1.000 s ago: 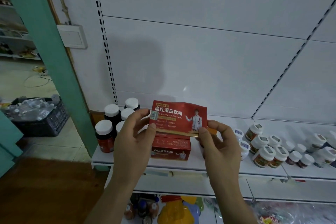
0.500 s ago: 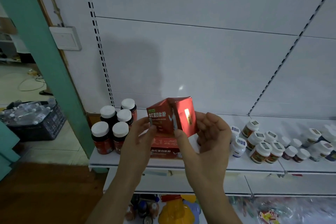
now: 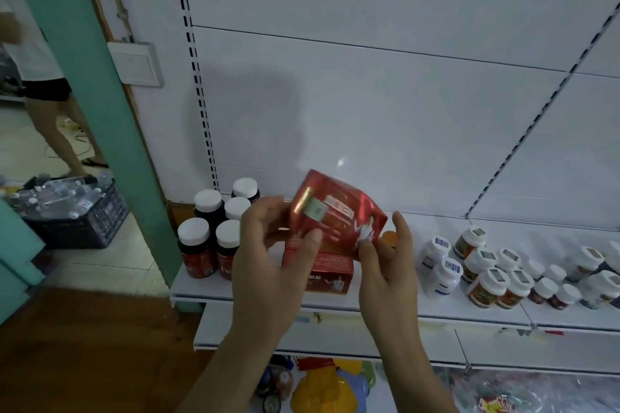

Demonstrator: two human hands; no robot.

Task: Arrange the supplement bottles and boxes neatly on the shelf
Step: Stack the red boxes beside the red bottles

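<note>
In the head view, your left hand (image 3: pixel 268 255) and right hand (image 3: pixel 385 255) both pinched the tilted red box (image 3: pixel 335 214) above the stacked red boxes (image 3: pixel 322 270) on the shelf (image 3: pixel 402 305); you needed to level it, label forward, before setting it squarely on them.

— Where are we watching from?
— One head-worn wide-angle view, looking forward and down at the white shelf (image 3: pixel 255 292) — close in, the left hand (image 3: pixel 268 265) and right hand (image 3: pixel 385 265) fill the lower centre.
— And the edges?
— The back panel (image 3: pixel 402 94) towers above, its lines bowed by the lens; left, a green door frame (image 3: pixel 84 77) opens onto another room. No second view to compare.
</note>
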